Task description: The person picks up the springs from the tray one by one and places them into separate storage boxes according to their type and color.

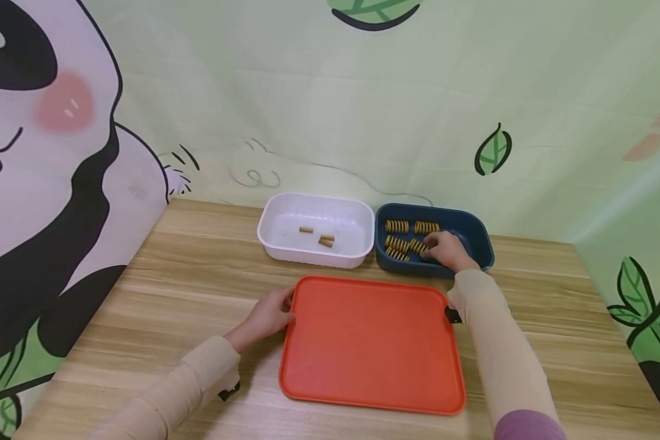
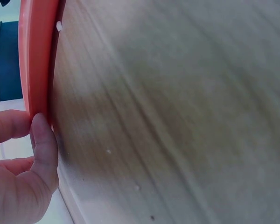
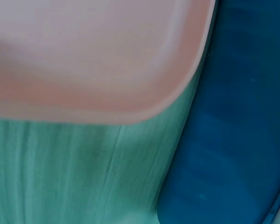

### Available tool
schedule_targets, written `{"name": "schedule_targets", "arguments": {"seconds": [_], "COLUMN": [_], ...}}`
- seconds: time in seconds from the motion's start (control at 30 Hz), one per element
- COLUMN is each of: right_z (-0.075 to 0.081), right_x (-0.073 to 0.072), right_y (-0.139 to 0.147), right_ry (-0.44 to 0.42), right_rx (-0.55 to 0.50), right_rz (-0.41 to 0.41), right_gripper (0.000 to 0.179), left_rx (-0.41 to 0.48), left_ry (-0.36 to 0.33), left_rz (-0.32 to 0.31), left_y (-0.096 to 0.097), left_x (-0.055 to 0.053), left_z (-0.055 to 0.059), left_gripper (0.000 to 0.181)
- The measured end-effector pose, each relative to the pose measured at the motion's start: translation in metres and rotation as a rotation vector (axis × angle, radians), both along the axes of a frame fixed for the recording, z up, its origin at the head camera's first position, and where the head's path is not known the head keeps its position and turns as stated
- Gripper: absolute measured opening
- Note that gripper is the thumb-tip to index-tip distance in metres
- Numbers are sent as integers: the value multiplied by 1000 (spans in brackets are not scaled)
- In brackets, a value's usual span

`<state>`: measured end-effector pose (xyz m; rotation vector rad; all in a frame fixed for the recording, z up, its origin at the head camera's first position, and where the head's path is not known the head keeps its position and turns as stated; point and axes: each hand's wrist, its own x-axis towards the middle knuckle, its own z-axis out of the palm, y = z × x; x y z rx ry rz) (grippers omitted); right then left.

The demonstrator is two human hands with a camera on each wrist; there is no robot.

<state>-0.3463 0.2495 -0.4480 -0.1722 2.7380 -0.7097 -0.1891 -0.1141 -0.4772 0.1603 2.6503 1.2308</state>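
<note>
On the left side of the red tray (image 1: 371, 345), my left hand (image 1: 268, 315) pinches the rim between thumb and fingers. The left wrist view shows the thumb (image 2: 44, 144) against the outer face of that rim. My right hand (image 1: 448, 249) reaches into the dark blue bin (image 1: 475, 235), fingers bent down at the yellow-brown coil-like pieces (image 1: 418, 245). Several such ridged pieces lie in the bin's left part. Whether the fingers grip one I cannot tell. In the right wrist view only the tray's corner (image 3: 130, 112) and the bin's wall (image 3: 224, 140) show; the hand is out of sight.
Left of the blue bin, right beside it, stands a white bin (image 1: 275, 244) with 3 short tan sticks (image 1: 326, 240) in it. Both bins are behind the tray on the wood-grain table (image 1: 187, 275). A printed cloth wall (image 1: 308, 110) rises behind the table.
</note>
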Motion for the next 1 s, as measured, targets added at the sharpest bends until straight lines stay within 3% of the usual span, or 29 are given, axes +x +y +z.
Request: {"name": "schedule_targets", "arguments": {"seconds": [0.27, 0.43, 0.7, 1.0], "right_z": [-1, -1, 2, 5], "right_x": [1, 1, 5, 9], "right_y": [2, 3, 5, 13], "right_ry": [-14, 19, 116, 139], "right_rx": [-105, -157, -186, -171], "right_rz": [-73, -111, -133, -148], "right_gripper": [38, 38, 33, 31], "left_rx": [-17, -6, -47, -97], "left_ry": [19, 13, 18, 76], "left_rz": [-3, -5, -7, -1], "left_y": [0, 0, -1, -13], "left_x": [0, -1, -2, -12], "left_z": [0, 0, 2, 10], "left_gripper": [63, 62, 60, 49]}}
